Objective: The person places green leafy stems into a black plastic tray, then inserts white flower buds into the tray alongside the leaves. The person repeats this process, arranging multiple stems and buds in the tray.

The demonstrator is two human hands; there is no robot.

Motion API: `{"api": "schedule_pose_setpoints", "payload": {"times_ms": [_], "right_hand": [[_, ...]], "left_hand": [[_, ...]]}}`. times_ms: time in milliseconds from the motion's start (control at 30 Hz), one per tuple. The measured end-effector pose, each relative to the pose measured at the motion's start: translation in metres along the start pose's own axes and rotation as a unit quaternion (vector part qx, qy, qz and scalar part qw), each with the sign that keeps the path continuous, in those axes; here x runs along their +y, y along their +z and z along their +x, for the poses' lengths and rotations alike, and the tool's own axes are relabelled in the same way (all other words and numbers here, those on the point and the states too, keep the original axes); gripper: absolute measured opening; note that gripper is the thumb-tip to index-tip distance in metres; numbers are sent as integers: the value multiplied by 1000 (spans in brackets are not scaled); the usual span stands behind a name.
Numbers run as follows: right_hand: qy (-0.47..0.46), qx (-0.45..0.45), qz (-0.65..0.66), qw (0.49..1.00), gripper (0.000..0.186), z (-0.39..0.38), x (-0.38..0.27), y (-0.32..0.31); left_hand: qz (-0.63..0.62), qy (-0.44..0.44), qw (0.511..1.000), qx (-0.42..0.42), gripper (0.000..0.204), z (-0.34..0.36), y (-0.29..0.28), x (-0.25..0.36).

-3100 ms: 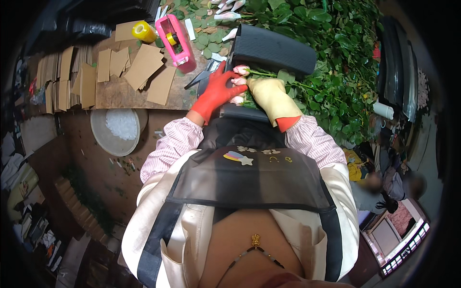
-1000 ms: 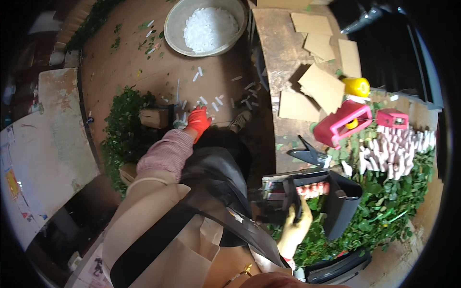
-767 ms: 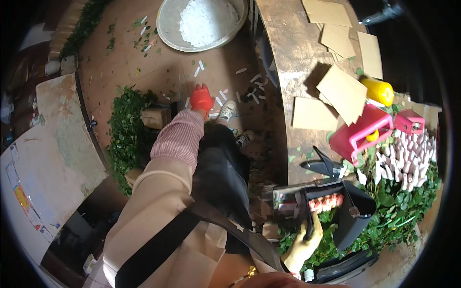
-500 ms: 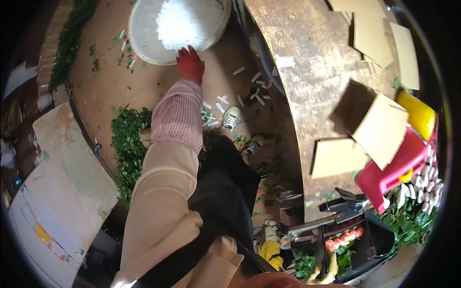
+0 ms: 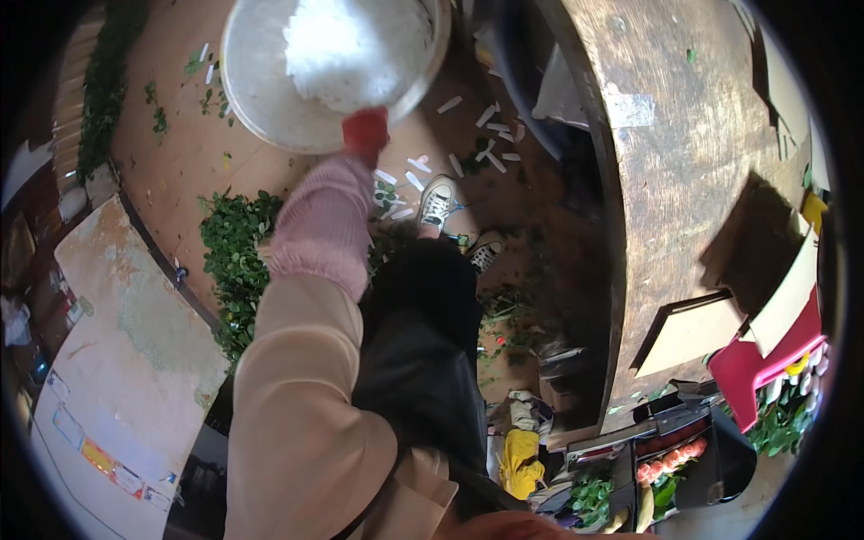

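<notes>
A large round pale basin [image 5: 247, 99] stands at the top of the view, and a heap of white material [image 5: 333, 49], washed out by glare, lies in it. My left hand [image 5: 364, 135], in a red glove, is closed at the basin's near rim. Its fingers are mostly hidden, though its shape fits a grip on the rim. A pink striped sleeve cover [image 5: 321, 216] wraps that forearm over a beige sleeve. My right hand is out of view.
White strips [image 5: 490, 135] litter the floor right of the basin, near my shoes [image 5: 438, 205]. Leafy stems [image 5: 236, 256] lie left. A wooden table [image 5: 670, 207] with cardboard pieces [image 5: 688, 333] stands right, a pink plastic chair [image 5: 747, 378] beyond it. A pale worn surface [image 5: 135, 351] is at left.
My left hand's fingers have gone from spread at the rim to closed there. The basin has come nearer to my feet. My view has shifted, so the table appears farther right.
</notes>
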State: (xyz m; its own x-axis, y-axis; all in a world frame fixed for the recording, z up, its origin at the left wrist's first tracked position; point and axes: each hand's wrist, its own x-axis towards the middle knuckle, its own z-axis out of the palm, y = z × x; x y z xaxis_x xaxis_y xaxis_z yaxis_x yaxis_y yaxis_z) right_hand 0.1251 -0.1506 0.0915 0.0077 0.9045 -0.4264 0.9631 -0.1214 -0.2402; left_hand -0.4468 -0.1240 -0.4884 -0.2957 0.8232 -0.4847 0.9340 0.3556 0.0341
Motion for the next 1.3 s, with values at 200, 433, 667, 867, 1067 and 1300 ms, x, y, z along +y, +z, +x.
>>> {"api": "schedule_pose_setpoints", "payload": {"times_ms": [200,433,667,867,1067,1300], "right_hand": [[-21,7,0,1000,52,-2,6,2],[-36,-2,-2,999,53,-7,14,-9],[3,-57,94,994,54,-24,30,-23],[-76,63,-8,995,45,-28,19,-16],[-116,91,13,989,57,-26,19,-29],[-209,151,76,963,59,-14,30,-36]], "left_hand": [[-71,53,995,-40,16,-127,52,77],[-151,50,984,-85,23,-193,102,224],[-105,19,989,-98,20,-210,91,268],[-143,85,977,-133,26,-308,26,206],[-162,130,944,-258,52,-357,-88,178],[-473,138,869,42,27,-338,-217,270]]}}
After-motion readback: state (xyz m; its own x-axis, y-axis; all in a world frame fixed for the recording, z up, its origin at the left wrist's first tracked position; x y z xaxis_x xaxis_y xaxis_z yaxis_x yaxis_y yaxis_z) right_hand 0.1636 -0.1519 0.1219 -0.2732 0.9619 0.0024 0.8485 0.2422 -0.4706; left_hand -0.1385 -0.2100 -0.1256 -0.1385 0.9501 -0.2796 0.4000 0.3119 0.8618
